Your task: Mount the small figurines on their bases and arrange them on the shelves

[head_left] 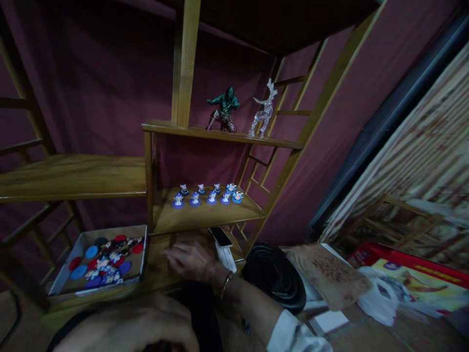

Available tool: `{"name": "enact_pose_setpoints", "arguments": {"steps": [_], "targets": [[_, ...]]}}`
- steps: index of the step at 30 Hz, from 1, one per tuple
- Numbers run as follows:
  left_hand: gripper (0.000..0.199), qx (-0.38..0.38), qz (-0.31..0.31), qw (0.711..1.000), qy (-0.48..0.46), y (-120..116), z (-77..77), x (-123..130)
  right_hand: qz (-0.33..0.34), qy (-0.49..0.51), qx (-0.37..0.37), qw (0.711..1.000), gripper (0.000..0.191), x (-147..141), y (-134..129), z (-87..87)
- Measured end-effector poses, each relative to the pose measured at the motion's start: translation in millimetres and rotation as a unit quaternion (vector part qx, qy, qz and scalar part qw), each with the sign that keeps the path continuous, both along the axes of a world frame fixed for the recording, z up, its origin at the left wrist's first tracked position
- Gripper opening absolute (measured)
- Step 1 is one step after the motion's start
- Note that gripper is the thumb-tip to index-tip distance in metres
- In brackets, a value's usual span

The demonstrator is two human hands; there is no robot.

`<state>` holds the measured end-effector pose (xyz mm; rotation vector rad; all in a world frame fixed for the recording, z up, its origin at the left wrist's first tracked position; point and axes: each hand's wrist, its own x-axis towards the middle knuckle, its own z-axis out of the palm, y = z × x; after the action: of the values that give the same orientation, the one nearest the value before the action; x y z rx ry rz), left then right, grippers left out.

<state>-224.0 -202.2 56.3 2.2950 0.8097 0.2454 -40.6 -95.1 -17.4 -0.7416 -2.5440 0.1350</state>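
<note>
My right hand (188, 260), with a bracelet at its wrist, is over the lowest shelf, left of a dark-screened phone (220, 237). Its fingers point left, loosely bent and a little apart, and no object shows in them. Close to the camera, my left hand (135, 325) is large and blurred; its fingertips are hidden. An open box (61, 276) to the left holds several small figures (110, 264) and red, blue and dark round bases (91, 252). On the shelf above my right hand, several small purple-based figures (195, 198) stand upright before darker-based ones (201, 189).
A green figurine (225, 110) and a clear deer figurine (263, 115) stand on the upper shelf (220, 134). Right of the unit are a black coiled item (276, 276), a brown bag (326, 274), a white plastic bag (379, 298) and a red-yellow package (421, 281).
</note>
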Motion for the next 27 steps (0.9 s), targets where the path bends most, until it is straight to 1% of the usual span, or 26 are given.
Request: {"name": "enact_pose_setpoints", "arguments": {"steps": [1, 2, 4, 5, 7, 9, 10, 14, 17, 19, 21, 22, 25, 27], "targets": [[0.033, -0.012, 0.007, 1.0, 0.007, 4, 2.6, -3, 0.02, -0.019, -0.025, 0.999, 0.032, -7, -2, -7.4], [0.031, -0.035, 0.029, 0.999, 0.028, 8, 2.1, -6, 0.04, -0.037, -0.052, 0.997, 0.031, -14, -4, -14.9], [0.029, -0.032, 0.119, 0.991, 0.059, 18, -7.8, -16, 0.076, -0.081, -0.114, 0.987, 0.026, -28, -5, -29.6], [0.029, -0.022, 0.164, 0.983, 0.077, 24, -16.3, -22, 0.078, -0.093, -0.132, 0.984, 0.023, -35, -5, -36.5], [0.028, -0.01, 0.228, 0.964, 0.133, 38, -38.0, -36, 0.067, -0.1, -0.161, 0.98, 0.021, -49, -5, -48.3], [0.026, 0.008, 0.296, 0.933, 0.207, 52, -62.7, -50, 0.035, -0.113, -0.187, 0.975, 0.023, -65, -4, -57.1], [0.027, 0.009, 0.316, 0.919, 0.237, 59, -75.2, -58, 0.025, -0.12, -0.197, 0.973, 0.024, -73, -4, -60.5], [0.035, -0.004, 0.334, 0.903, 0.271, 76, -120.4, -83, 0.016, -0.132, -0.203, 0.97, 0.024, -105, 1, -74.5], [0.039, -0.005, 0.355, 0.893, 0.276, 82, -146.1, -96, 0.032, -0.093, -0.19, 0.977, 0.025, -125, 9, -91.6], [0.039, -0.003, 0.374, 0.889, 0.264, 85, -160.7, -103, 0.022, -0.069, -0.197, 0.978, 0.024, -135, 16, -105.1], [0.039, 0.011, 0.386, 0.887, 0.252, 88, -174.6, -109, -0.007, -0.068, -0.214, 0.974, 0.023, -144, 23, -117.0], [0.039, 0.006, 0.389, 0.887, 0.249, 88, -181.4, -112, -0.014, -0.077, -0.222, 0.972, 0.022, -148, 27, -121.6], [0.038, -0.02, 0.399, 0.887, 0.231, 91, -199.0, -119, -0.026, -0.112, -0.236, 0.965, 0.024, -159, 34, -130.1], [0.034, -0.023, 0.41, 0.886, 0.215, 93, -207.1, -122, -0.037, -0.125, -0.243, 0.961, 0.027, -165, 37, -132.9]]}}
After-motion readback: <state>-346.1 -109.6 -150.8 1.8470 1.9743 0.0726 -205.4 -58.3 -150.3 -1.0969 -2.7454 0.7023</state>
